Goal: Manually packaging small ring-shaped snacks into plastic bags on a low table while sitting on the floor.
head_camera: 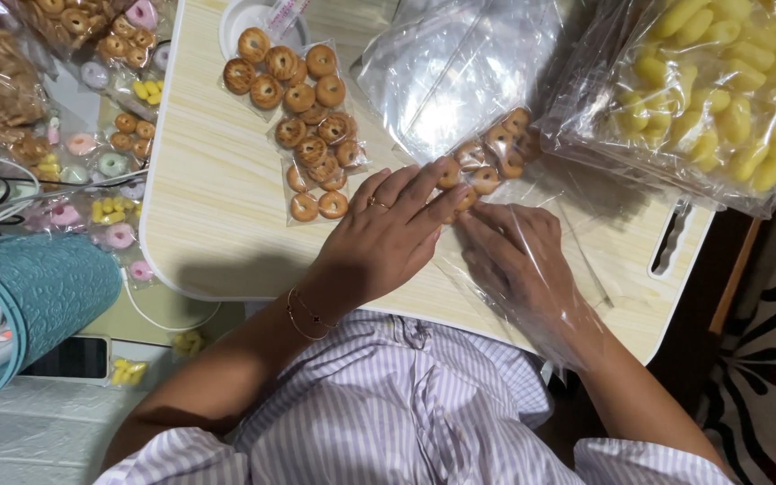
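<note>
My left hand (386, 235), with a ring and a thin bracelet, lies flat with its fingertips pressing on a small clear bag of round brown cookies (494, 153). My right hand (521, 269) wears a loose clear plastic glove and rests beside it, fingers touching the same bag's lower edge. The bag lies on a light wooden lap table (217, 216). Left of my hands lie several filled small packets of the same ring-shaped cookies (307, 135).
A large clear bag of yellow puffed snacks (720, 90) lies at the table's right end, an empty clear bag (451, 72) behind my hands. Left of the table: packets of mixed colourful sweets (92, 162), a teal rolled mat (38, 287), a phone (69, 357).
</note>
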